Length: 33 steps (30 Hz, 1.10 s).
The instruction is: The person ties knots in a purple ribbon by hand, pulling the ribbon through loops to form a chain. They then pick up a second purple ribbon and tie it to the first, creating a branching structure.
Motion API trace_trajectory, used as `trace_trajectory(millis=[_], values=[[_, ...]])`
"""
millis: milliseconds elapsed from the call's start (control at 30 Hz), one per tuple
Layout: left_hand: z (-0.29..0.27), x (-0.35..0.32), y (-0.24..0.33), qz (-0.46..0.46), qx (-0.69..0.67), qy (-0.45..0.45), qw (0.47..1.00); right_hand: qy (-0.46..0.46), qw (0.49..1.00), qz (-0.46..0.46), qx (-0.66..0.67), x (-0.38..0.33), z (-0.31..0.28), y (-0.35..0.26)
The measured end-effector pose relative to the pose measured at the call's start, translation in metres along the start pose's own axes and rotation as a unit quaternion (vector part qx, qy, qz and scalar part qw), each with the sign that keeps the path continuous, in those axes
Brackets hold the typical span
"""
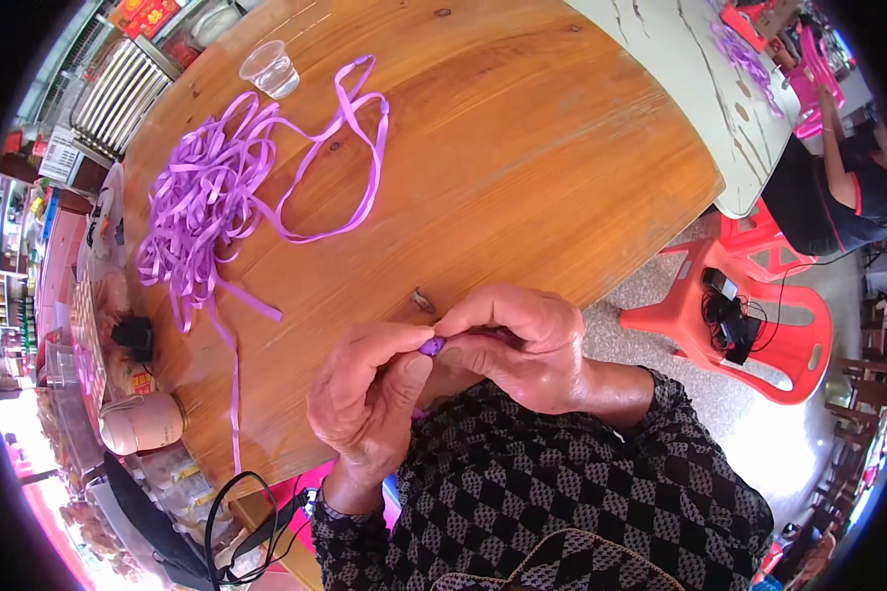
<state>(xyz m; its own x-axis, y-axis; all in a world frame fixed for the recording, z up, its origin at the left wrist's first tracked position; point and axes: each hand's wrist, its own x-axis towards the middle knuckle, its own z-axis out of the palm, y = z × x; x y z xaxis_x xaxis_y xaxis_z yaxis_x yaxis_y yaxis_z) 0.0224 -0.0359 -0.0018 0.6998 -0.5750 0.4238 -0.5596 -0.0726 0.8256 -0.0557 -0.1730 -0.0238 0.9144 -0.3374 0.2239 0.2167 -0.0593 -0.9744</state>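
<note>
My left hand point(370, 394) and my right hand point(522, 345) meet at the near edge of a round wooden table point(522, 148). Between their fingertips they pinch a small purple piece of ribbon point(431, 346), mostly hidden by the fingers. A tangled pile of purple ribbon point(202, 202) lies on the table to the far left, with one long loop point(350, 148) reaching toward the middle. A single strand point(233, 364) trails from the pile down to the table's near edge.
A clear plastic cup point(270, 68) stands at the table's far left. A red plastic stool point(749, 305) with a black device on it is to the right. Another person point(843, 187) sits at a pale table point(700, 69) at the far right. A tan roll point(143, 422) lies at the left.
</note>
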Motion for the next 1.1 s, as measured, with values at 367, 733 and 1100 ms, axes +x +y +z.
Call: trace_trajectory(millis=[367,733,1100], values=[[0.008,-0.01,-0.003,-0.159,-0.2,0.052,0.965,0.024,0.999,-0.023,-0.019,0.0,0.006,0.006],[0.013,-0.01,0.001,-0.178,-0.134,0.089,0.971,0.002,0.971,0.134,0.197,-0.001,0.006,-0.002],[0.015,-0.015,0.005,-0.25,-0.287,0.111,0.918,-0.025,0.929,0.244,0.277,0.004,0.002,-0.007]])
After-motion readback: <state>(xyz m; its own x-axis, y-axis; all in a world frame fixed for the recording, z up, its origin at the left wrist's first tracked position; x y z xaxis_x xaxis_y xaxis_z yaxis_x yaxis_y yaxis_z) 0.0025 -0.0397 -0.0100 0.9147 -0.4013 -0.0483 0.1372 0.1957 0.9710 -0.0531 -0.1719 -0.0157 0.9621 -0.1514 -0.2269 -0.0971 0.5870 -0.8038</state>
